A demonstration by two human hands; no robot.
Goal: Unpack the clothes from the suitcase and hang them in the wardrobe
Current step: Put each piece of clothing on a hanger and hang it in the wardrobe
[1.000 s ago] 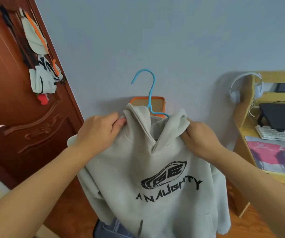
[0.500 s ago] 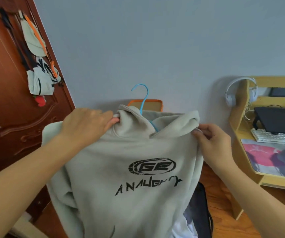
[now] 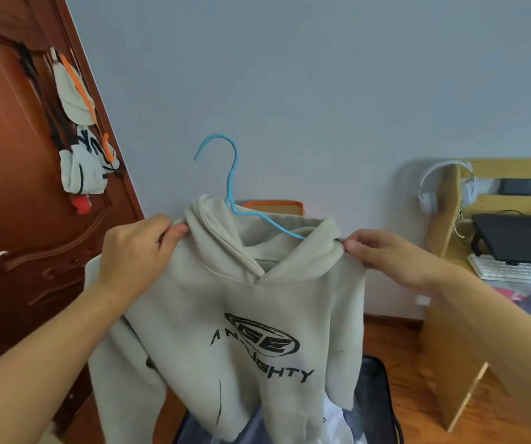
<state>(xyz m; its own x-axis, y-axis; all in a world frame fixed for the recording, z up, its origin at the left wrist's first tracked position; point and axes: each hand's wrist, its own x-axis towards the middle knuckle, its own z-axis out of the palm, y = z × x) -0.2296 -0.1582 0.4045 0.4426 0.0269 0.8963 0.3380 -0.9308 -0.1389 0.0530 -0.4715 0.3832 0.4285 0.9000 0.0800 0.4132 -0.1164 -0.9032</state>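
Note:
A beige hoodie (image 3: 241, 315) with a black printed logo hangs in front of me on a light blue hanger (image 3: 230, 184), whose hook sticks up out of the neck. My left hand (image 3: 136, 248) pinches the hoodie's left shoulder beside the hood. My right hand (image 3: 382, 251) pinches the right shoulder at the hood's edge. Below the hoodie lies the open dark suitcase (image 3: 376, 398) with white and blue clothes (image 3: 331, 421) showing inside. No wardrobe is in sight.
A brown wooden door (image 3: 11, 219) with hanging caps and a bag (image 3: 81, 145) stands at the left. At the right a light wooden desk (image 3: 449, 347) carries a laptop (image 3: 520, 238), a keyboard and white headphones (image 3: 430, 190). An orange-rimmed object (image 3: 273, 206) leans on the grey wall.
The hoodie was lifted higher and tilted, so the hanger hook stands well above the neck. Both hands moved outward along the shoulders, and the hood is spread wider.

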